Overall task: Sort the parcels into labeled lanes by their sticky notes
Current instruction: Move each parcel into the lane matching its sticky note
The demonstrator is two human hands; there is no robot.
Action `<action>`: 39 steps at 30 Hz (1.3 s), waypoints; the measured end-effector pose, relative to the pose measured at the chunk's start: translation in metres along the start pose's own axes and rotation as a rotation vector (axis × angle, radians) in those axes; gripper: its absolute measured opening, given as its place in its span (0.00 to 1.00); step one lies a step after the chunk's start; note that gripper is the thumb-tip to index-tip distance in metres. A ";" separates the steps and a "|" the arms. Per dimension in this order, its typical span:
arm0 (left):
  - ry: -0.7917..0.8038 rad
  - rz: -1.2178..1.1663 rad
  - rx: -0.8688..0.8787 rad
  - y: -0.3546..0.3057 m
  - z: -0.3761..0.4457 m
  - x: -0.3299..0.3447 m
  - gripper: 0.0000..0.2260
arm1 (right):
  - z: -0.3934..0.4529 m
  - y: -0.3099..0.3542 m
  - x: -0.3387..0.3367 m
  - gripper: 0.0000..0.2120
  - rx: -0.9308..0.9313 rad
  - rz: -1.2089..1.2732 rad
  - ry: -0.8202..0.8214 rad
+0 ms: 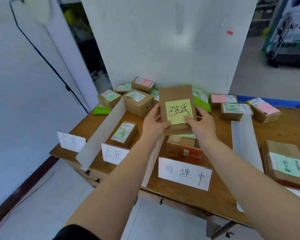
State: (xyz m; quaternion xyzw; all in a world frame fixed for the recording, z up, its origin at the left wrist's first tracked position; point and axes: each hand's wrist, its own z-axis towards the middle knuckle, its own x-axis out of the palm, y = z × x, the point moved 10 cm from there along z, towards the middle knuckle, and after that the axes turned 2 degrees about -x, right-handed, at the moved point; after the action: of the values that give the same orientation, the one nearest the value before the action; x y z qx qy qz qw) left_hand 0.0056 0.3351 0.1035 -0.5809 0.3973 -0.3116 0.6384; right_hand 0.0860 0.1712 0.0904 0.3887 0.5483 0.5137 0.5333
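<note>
2 hands, your left hand (154, 122) and right hand (200, 124), grip the flat brown cardboard parcel (177, 108); your thumb may peel its yellow sticky note (178, 111).

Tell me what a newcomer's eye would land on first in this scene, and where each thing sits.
First, the brown parcel held up at centre frame with a handwritten yellow sticky note on its face, in the grip of the left hand and right hand. Next, the white lane sign standing at the near edge of the wooden table. Behind, a heap of unsorted parcels with green and pink notes lies along the far edge.
</note>
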 end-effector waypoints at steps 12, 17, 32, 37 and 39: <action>-0.010 0.022 -0.034 0.016 -0.058 -0.119 0.30 | -0.098 0.026 0.087 0.24 0.026 0.013 0.027; 0.025 0.021 -0.035 0.023 -0.069 -0.153 0.29 | -0.123 0.027 0.115 0.25 0.040 0.025 0.031; 0.035 0.070 -0.104 0.065 0.020 -0.163 0.29 | -0.054 -0.006 0.167 0.23 0.108 -0.043 0.024; 0.081 0.144 -0.157 0.081 0.072 -0.149 0.30 | -0.012 -0.028 0.182 0.21 0.171 -0.067 0.020; 0.090 0.170 -0.189 0.090 0.086 -0.143 0.30 | -0.002 -0.040 0.187 0.19 0.211 -0.096 0.024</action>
State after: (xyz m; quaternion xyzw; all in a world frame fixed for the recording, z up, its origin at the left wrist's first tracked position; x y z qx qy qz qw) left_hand 0.0045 0.5118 0.0356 -0.5883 0.5007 -0.2432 0.5865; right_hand 0.0647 0.3464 0.0162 0.4097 0.6237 0.4315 0.5069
